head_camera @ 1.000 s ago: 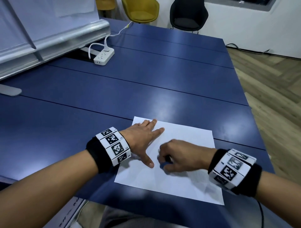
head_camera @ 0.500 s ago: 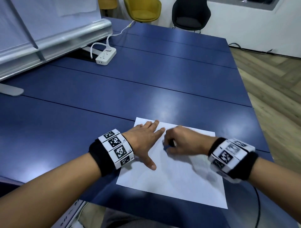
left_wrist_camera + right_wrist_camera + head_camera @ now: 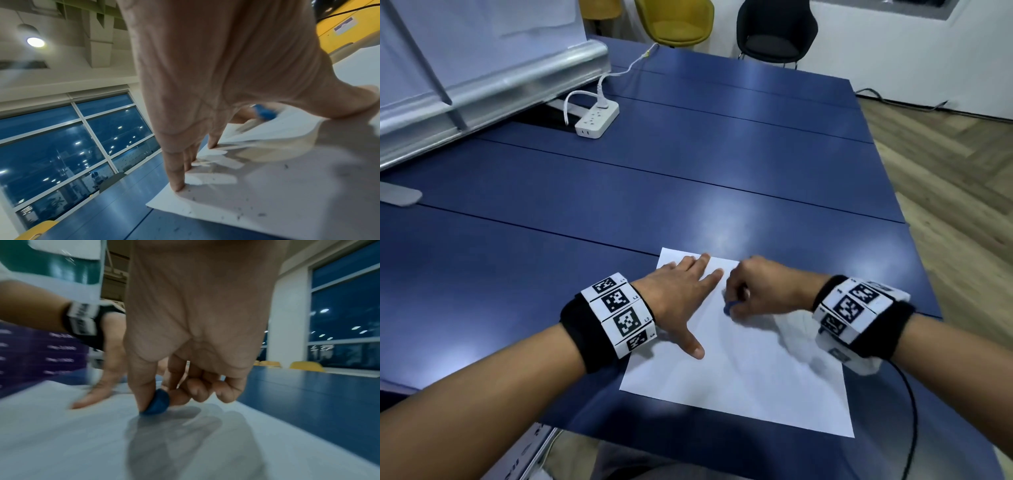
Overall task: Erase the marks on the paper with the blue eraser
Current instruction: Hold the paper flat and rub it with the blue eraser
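A white sheet of paper (image 3: 750, 377) lies near the front edge of the blue table (image 3: 688, 164). My left hand (image 3: 681, 298) lies flat on the sheet's far left part, fingers spread straight, pressing it down (image 3: 176, 186). My right hand (image 3: 753, 291) sits just right of it with curled fingers pinching a small blue eraser (image 3: 728, 308), whose tip touches the paper (image 3: 157, 403). The eraser also shows behind my left thumb in the left wrist view (image 3: 264, 112). Small dark crumbs lie on the paper (image 3: 259, 214). I see no clear marks on the sheet.
A white power strip (image 3: 597, 123) with a plugged cable sits at the far left of the table, beside a silver board stand (image 3: 493, 92). Yellow (image 3: 674, 20) and black (image 3: 774, 31) chairs stand beyond the far edge. Wooden floor lies to the right.
My right hand has carried the eraser from the sheet's middle up towards its far edge, close to my left fingertips. The left hand has stayed flat on the paper.
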Action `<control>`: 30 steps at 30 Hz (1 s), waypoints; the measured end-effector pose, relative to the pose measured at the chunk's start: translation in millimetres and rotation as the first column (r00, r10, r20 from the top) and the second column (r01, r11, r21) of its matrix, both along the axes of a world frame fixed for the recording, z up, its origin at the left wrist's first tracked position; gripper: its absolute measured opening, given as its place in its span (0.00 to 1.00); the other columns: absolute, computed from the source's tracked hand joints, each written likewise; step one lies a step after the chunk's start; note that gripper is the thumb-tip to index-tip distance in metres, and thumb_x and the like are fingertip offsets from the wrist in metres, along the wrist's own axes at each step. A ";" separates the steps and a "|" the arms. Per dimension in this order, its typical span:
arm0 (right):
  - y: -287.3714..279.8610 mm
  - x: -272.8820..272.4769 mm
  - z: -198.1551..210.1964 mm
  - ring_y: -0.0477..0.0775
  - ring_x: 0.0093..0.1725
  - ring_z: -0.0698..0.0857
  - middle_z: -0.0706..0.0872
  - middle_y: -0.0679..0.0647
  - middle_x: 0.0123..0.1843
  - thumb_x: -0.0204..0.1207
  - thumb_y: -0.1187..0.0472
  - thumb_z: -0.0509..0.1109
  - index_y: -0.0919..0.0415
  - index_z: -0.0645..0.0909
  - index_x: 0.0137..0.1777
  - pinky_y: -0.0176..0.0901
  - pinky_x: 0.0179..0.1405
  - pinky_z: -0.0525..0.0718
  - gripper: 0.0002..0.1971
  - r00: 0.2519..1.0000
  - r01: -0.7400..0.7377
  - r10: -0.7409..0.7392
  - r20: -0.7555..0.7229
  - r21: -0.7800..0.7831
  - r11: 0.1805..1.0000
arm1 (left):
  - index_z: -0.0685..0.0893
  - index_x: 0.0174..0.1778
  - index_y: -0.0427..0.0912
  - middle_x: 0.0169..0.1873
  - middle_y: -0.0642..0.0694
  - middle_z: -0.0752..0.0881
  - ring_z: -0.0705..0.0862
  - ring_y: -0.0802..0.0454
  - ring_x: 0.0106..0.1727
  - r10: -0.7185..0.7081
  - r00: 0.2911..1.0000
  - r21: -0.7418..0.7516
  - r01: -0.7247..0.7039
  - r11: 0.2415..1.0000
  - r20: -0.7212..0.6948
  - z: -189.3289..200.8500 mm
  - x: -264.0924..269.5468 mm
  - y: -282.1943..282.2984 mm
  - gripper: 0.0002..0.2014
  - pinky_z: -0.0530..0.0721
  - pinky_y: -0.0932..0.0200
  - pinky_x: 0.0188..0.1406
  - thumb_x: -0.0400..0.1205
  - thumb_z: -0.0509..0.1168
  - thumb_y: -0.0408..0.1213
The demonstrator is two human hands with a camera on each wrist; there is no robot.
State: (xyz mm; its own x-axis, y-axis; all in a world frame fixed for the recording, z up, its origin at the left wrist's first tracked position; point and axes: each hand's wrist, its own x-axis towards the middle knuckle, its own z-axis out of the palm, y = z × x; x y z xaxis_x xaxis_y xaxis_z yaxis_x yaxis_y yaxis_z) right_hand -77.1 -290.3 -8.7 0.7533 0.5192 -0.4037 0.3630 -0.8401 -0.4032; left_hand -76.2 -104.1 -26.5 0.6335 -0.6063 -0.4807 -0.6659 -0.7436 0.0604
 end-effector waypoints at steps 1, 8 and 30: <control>-2.9 7.2 0.0 0.40 0.33 0.83 0.86 0.39 0.31 0.67 0.60 0.76 0.51 0.84 0.32 0.44 0.40 0.85 0.06 0.997 0.045 -0.047 0.064 0.020 0.999 | 0.39 0.87 0.46 0.86 0.40 0.38 0.45 0.41 0.86 -0.002 1.000 0.001 0.002 1.000 0.005 0.6 0.0 -0.3 0.67 0.56 0.45 0.82 0.64 0.77 0.67; -0.9 -7.0 -3.9 0.43 0.32 0.82 0.84 0.39 0.29 0.66 0.61 0.76 0.49 0.80 0.28 0.45 0.39 0.85 0.10 0.999 -0.023 0.023 -0.025 0.018 1.000 | 0.39 0.87 0.46 0.86 0.39 0.37 0.44 0.41 0.86 0.005 1.000 0.007 -0.005 1.000 -0.005 1.6 -0.5 -0.5 0.68 0.56 0.45 0.82 0.64 0.77 0.67; -0.7 -22.7 -7.3 0.39 0.31 0.81 0.89 0.44 0.36 0.64 0.65 0.77 0.59 0.83 0.32 0.33 0.34 0.79 0.05 0.994 -0.004 0.014 -0.105 0.092 0.996 | 0.38 0.87 0.47 0.86 0.40 0.37 0.43 0.42 0.86 0.005 1.000 0.008 -0.005 1.000 -0.007 1.2 0.2 0.3 0.68 0.55 0.46 0.83 0.64 0.77 0.68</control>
State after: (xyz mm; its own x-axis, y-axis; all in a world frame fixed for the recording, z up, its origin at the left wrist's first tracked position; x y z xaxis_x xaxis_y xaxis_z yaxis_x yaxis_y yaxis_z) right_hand -99.8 -291.0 -16.0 0.7046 0.5641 -0.4305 0.3217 -0.7946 -0.5148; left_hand -76.1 -103.8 -25.3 0.6328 -0.5996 -0.4899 -0.6620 -0.7472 0.0593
